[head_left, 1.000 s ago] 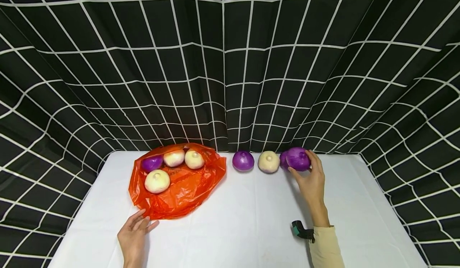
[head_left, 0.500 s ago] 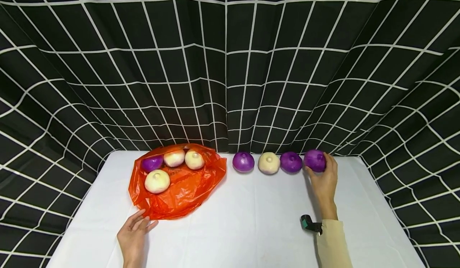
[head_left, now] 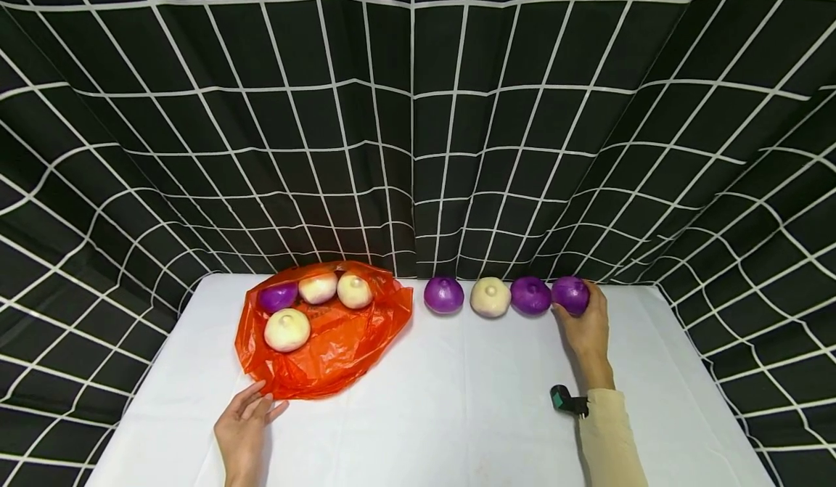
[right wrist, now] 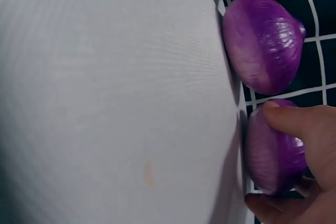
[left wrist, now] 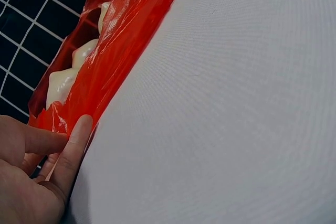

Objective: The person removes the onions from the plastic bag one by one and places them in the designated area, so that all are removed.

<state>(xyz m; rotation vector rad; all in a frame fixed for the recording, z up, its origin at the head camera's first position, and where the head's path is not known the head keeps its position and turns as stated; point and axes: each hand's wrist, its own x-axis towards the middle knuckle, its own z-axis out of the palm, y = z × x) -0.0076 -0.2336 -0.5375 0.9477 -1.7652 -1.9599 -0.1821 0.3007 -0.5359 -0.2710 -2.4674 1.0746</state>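
At the right end of a row along the far table edge, my right hand (head_left: 585,327) grips a glossy purple onion (head_left: 570,296), thumb on one side and fingers on the other. In the right wrist view, that onion (right wrist: 275,153) sits beside another purple onion (right wrist: 262,43). Further left in the row come a purple onion (head_left: 530,296), a white onion (head_left: 490,297) and a purple onion (head_left: 444,295). My left hand (head_left: 243,425) touches the near edge of a red plastic bag (head_left: 339,349), its thumb and fingers spread apart; the left wrist view shows the fingertips (left wrist: 81,124) against the plastic.
Inside the opened bag lie a purple onion (head_left: 278,297) and several white onions, one (head_left: 287,329) nearest me. A white cloth covers the table (head_left: 418,414). Black curtains (head_left: 418,124) with a white grid rise behind and at both sides.
My right hand has carried the purple onion to the right, from in front of its neighbour to the row's end, then slightly back left beside it. My left hand and the bag stay put.
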